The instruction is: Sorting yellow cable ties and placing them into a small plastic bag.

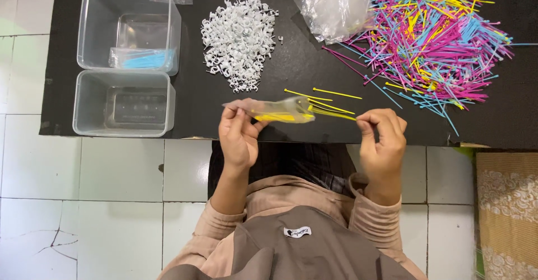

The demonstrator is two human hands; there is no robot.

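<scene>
My left hand (240, 135) holds a small clear plastic bag (273, 110) level above the edge of a black mat (291, 73). Yellow cable ties (330, 111) stick halfway out of the bag's right end. The fingertips of my right hand (383, 137) pinch the outer ends of those ties. Two loose yellow cable ties (328, 94) lie on the mat just beyond the bag.
A big heap of pink, blue and yellow cable ties (434, 39) lies at the back right, next to crumpled clear plastic bags (335, 5). A pile of white cable clips (240, 40) sits mid-mat. Two clear plastic tubs (126, 61) stand left; the far one holds a bag of blue ties (143, 60).
</scene>
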